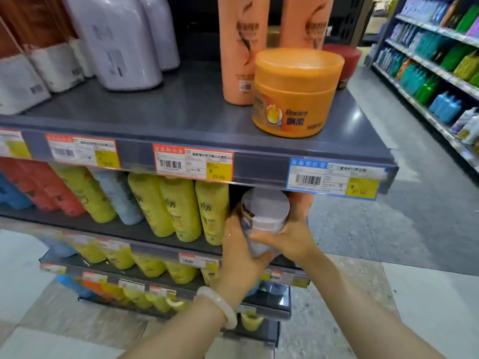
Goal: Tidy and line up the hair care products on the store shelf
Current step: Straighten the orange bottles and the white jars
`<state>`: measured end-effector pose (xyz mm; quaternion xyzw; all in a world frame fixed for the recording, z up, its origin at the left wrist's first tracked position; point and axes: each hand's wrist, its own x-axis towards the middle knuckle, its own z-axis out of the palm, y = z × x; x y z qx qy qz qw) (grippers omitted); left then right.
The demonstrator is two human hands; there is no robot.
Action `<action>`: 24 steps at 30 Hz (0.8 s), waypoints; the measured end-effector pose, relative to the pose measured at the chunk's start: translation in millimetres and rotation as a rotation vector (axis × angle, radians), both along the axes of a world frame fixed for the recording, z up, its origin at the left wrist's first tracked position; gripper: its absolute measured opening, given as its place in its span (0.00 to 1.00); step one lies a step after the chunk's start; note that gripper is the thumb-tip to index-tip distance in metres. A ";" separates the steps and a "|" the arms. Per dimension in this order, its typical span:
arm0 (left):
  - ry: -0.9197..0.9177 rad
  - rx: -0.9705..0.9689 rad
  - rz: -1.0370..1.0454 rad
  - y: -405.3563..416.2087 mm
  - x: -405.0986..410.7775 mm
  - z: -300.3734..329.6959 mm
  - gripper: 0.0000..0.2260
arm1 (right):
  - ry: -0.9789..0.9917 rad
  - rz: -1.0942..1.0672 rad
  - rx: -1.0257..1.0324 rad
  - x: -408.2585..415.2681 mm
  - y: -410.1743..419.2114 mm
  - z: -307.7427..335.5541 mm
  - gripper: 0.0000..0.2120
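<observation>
Shop: gray shelf (pixel 181 104) with price tags along its near edge.
Top shelf: orange jar (pixel 295 94) near the right end, tall peach bottles (pixel 241 47) behind it.
Lower shelf: yellow bottles (pixel 181 208) in a row.
Pale jar (pixel 267 218): just right of the yellow bottles, held between both hands.
Left hand (pixel 241 252): fingers curled round the jar's left side.
Right hand (pixel 290 239): fingers curled round its right side.
</observation>
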<state>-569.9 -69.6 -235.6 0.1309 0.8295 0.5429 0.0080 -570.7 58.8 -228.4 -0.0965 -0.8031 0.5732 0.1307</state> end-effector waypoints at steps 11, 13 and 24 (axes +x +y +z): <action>-0.082 -0.036 -0.144 -6.2 -18.8 -18.7 0.45 | 0.066 -0.013 -0.010 11.9 0.5 12.1 0.51; -0.054 -0.034 -0.259 -0.2 -21.1 -14.5 0.37 | 0.059 -0.036 -0.014 15.7 -2.7 16.1 0.48; -0.139 0.253 -0.089 -21.8 28.1 31.9 0.35 | 0.029 -0.011 -0.164 71.1 -16.7 61.6 0.35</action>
